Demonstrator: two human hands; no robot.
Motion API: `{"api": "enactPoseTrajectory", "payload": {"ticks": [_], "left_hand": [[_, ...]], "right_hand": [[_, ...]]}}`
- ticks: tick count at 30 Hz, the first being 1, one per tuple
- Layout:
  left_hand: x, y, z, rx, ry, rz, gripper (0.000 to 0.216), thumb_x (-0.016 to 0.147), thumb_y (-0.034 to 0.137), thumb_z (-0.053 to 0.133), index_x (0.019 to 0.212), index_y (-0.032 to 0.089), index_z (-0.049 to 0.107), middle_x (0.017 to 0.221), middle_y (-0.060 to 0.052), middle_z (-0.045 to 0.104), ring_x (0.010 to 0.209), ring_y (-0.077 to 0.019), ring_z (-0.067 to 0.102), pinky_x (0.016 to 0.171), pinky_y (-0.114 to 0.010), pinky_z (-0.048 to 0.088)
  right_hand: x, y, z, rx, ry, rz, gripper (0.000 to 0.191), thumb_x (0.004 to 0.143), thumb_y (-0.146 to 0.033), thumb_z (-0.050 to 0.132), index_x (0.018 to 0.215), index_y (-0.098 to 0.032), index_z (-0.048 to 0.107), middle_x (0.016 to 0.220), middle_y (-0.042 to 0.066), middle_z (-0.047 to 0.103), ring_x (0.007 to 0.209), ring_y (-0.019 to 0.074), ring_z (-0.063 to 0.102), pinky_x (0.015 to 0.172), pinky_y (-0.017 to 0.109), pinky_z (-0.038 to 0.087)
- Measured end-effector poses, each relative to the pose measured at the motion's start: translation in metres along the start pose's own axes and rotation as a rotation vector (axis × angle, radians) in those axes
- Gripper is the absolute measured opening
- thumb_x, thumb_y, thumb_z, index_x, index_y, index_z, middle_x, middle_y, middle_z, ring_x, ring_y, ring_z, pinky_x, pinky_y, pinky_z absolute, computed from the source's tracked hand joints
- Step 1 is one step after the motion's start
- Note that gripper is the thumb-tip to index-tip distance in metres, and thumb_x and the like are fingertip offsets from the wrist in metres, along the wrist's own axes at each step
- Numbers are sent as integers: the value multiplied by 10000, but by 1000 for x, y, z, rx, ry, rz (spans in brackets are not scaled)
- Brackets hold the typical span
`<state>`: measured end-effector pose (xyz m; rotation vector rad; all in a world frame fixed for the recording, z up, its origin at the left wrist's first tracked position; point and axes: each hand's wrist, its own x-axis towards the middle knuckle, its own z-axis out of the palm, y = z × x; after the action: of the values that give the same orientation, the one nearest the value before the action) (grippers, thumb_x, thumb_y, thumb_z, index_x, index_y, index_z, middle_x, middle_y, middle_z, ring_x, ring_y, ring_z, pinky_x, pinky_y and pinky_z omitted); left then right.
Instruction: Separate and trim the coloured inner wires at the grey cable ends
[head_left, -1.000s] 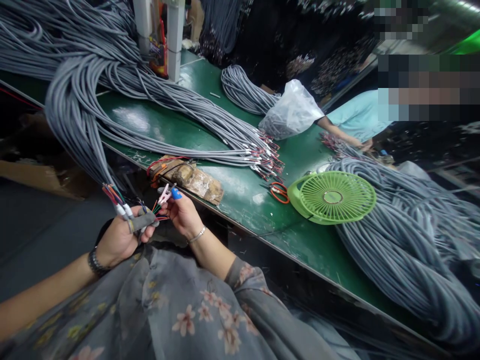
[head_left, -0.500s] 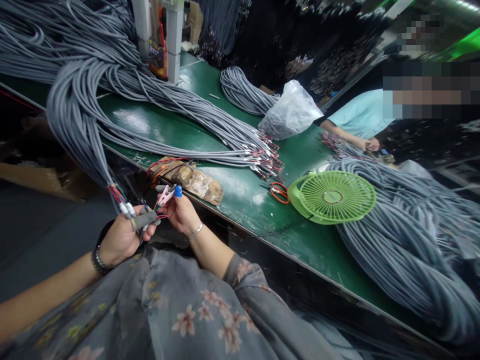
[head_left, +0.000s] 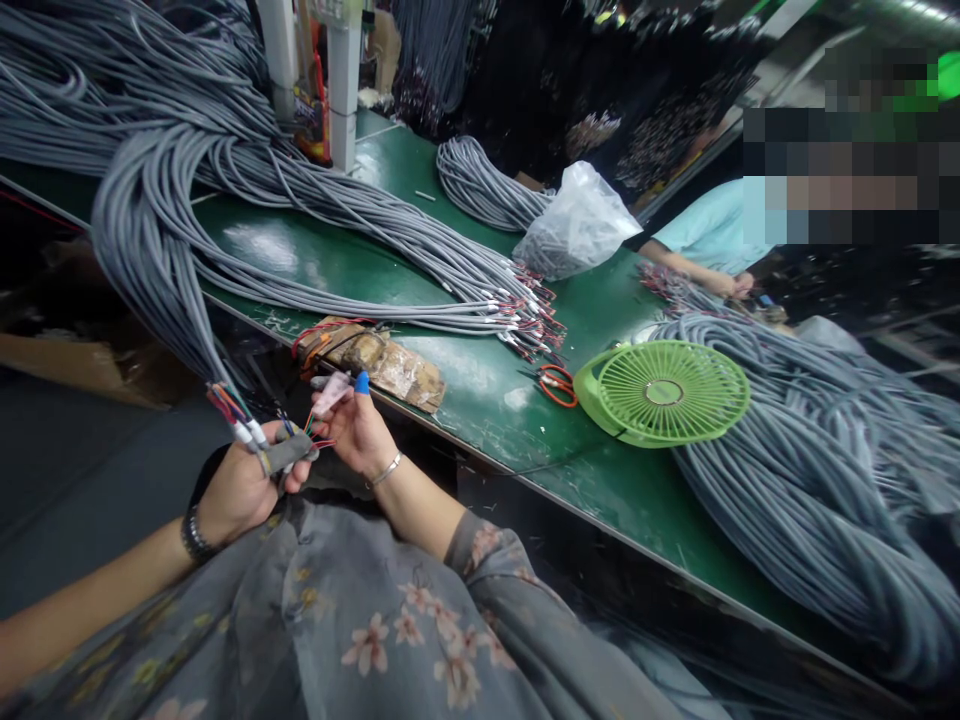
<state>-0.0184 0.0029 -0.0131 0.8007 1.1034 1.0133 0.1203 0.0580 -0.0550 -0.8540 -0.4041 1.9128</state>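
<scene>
My left hand (head_left: 241, 482) is closed around the stripped ends of grey cables (head_left: 184, 320), just off the table's front edge. White sleeves (head_left: 249, 433) and coloured wires (head_left: 225, 402) poke out above its fist. Grey covering wraps its thumb, and thin red and green wires (head_left: 324, 442) stick out toward the other hand. Close beside it, my right hand (head_left: 361, 432) has a blue cover on its thumb. A pale pink clip-like piece (head_left: 331, 395), smeared by motion, lies against its fingers. Whether these fingers also touch the wires is hard to see.
On the green table (head_left: 480, 375) lie a tape-wrapped block (head_left: 401, 372), orange-handled scissors (head_left: 557, 385), a green fan (head_left: 664, 392) and a plastic bag (head_left: 581, 220). Grey cable bundles (head_left: 795, 480) spread right and left. A co-worker's arm (head_left: 694, 270) reaches in at the far right.
The pink piece has tilted in my right hand and its forked shape is blurred now. My right thumb stands a little further from it. My left hand keeps its grip on the cables.
</scene>
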Motion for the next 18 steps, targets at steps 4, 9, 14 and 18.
{"api": "enactPoseTrajectory", "payload": {"ticks": [4,9,14,18], "left_hand": [[-5,0,1,-17,42,24,355,516,415,986,558,191,714,443,2,616,384,-92,495,395,-215,343],[-4,3,7,-59,109,16,332,481,361,985,573,189,715,459,1,639,402,-96,517,394,-205,359],[0,1,13,-111,151,22,311,461,320,968,574,182,714,469,1,654,408,-87,524,391,-188,376],[1,1,13,-121,170,-3,309,447,326,955,578,182,715,462,8,649,410,-86,527,388,-177,389]], "right_hand": [[-5,-1,-1,-16,-20,-25,389,958,-578,746,867,-201,710,803,29,713,691,149,615,613,248,542],[-9,3,-3,-61,-26,-113,379,885,-549,838,851,-193,710,744,1,678,614,113,567,577,221,530],[-7,0,-4,-59,-57,-59,436,908,-618,798,844,-196,710,734,-3,675,606,117,566,578,226,545],[-2,-2,-4,8,-81,41,408,928,-600,790,916,-195,735,728,-12,664,628,128,577,621,243,569]]}}
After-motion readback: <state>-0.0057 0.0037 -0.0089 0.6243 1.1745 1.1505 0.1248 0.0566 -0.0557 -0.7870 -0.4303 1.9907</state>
